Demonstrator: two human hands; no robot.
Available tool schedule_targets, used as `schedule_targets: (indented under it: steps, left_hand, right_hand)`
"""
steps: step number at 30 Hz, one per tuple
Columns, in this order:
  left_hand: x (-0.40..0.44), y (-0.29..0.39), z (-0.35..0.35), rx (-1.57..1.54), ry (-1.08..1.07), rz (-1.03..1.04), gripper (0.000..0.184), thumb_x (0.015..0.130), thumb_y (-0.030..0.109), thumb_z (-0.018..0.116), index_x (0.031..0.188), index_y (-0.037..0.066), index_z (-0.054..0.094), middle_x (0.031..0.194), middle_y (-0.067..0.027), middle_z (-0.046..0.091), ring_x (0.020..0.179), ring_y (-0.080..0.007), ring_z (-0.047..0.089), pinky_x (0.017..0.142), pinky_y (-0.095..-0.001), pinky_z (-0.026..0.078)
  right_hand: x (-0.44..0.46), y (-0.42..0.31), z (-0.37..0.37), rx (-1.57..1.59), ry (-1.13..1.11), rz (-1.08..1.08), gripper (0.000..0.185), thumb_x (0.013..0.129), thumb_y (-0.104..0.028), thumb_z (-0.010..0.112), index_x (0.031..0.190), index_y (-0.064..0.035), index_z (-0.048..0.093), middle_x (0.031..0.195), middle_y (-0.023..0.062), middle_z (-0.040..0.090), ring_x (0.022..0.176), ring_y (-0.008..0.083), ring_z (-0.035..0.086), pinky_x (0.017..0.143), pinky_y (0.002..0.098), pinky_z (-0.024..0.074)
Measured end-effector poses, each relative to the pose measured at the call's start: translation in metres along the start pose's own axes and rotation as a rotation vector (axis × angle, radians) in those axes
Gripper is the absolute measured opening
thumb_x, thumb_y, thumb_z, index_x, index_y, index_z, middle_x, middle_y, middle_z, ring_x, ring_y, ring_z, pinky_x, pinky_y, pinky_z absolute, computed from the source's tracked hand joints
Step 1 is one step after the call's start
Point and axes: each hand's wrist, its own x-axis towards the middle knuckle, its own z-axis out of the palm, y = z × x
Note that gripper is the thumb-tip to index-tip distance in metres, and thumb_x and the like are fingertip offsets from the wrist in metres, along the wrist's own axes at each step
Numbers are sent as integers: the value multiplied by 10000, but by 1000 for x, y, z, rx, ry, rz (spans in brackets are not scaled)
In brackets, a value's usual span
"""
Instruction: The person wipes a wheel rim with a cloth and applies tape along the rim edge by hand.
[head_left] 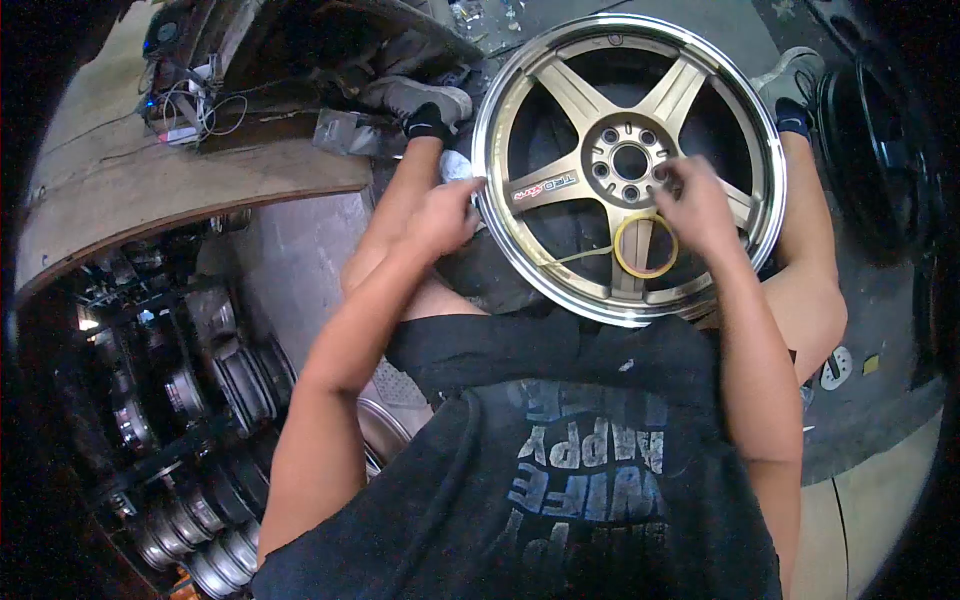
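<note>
A bronze five-spoke wheel rim (pixel 540 183) with a polished lip lies face up between the person's legs. My left hand (pixel 446 216) is at the rim's left edge, fingers curled and thumb against the lip. Over the hub side hovers my right hand (pixel 703 208), slightly blurred, its fingers bent with a gap between thumb and forefinger and nothing seen in them. Just below it, a roll of yellow masking tape (pixel 622 262) rests on the lower spoke. A thin strip of tape (pixel 585 256) runs leftward from the roll to the rim's inner edge.
At left, several metal wheels (pixel 245 385) fill a rack under a wooden board (pixel 200 195). White cables (pixel 195 105) hang near its upper edge. A dark wheel or tyre (pixel 870 165) stands at right. A pale round disc (pixel 456 166) lies beside the rim; a white perforated disc (pixel 836 368) sits lower right.
</note>
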Motion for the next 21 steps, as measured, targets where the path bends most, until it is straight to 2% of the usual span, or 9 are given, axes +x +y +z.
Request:
schedule_targets:
  steps: [1,2,4,7,9,12,15,19,21]
  left_hand:
    - [-3,4,0,-147,-58,-268,510,897,76,677,1402,71,608,1082,-192,755,958,-320,759,859,-446,617]
    - [-12,2,13,-152,-56,-265,510,897,76,677,1402,71,608,1082,-192,755,958,-320,759,859,-446,617]
    - [-38,-9,54,-1050,-284,-772,527,979,178,721,1452,29,542,1233,-148,732,1000,-251,752,835,-394,627]
    - [-52,32,56,-1373,-386,-727,478,997,176,688,1407,-20,542,1217,-98,723,981,-196,738,857,-341,632]
    - [-49,34,55,-1355,-343,-760,475,989,162,679,1408,-17,546,1198,-99,728,979,-188,738,856,-342,629]
    - [-40,33,57,-1304,-274,-795,490,949,103,648,1413,-25,554,1112,-120,742,914,-164,729,810,-333,615]
    - [-19,41,32,-1151,160,-737,619,875,17,651,1477,-50,521,1109,-122,727,825,-156,670,749,-294,554]
    - [0,-12,61,-1261,431,-616,645,859,-1,660,1493,40,547,1147,-139,701,1015,-212,679,840,-360,572]
    - [0,-20,35,-483,285,-303,654,853,10,683,1490,82,555,1183,-181,690,1089,-312,684,917,-442,574]
  right_hand:
    - [6,6,-4,-41,212,4,387,872,-279,785,1178,-47,734,1210,232,695,1164,398,677,1026,476,532]
    - [11,12,-8,-83,423,7,415,884,-305,785,1202,-47,721,1223,234,695,1181,394,674,1030,477,530]
    - [18,26,-20,-232,528,78,486,900,-342,784,1270,-43,686,1249,238,689,1209,403,657,1038,483,523]
    - [35,66,-11,-193,337,246,589,971,-507,667,1321,-34,670,1274,264,705,1226,425,667,1061,509,513]
    - [26,43,-15,-381,35,320,739,1009,-660,527,1331,-10,669,1299,284,713,1235,442,680,1079,536,504]
    - [18,34,-20,-375,-43,296,786,991,-675,562,1319,32,665,1293,319,702,1211,448,691,1053,537,522]
    - [-10,21,-11,-292,-150,347,860,953,-653,655,1331,119,608,1292,363,682,1234,470,673,1071,497,526]
    - [-38,-1,8,-306,-258,396,827,915,-567,758,1363,100,562,1270,351,694,1204,465,688,1061,488,537]
    - [-51,-22,11,-411,-32,239,772,924,-554,750,1333,77,580,1238,334,707,1180,451,699,1034,496,549]
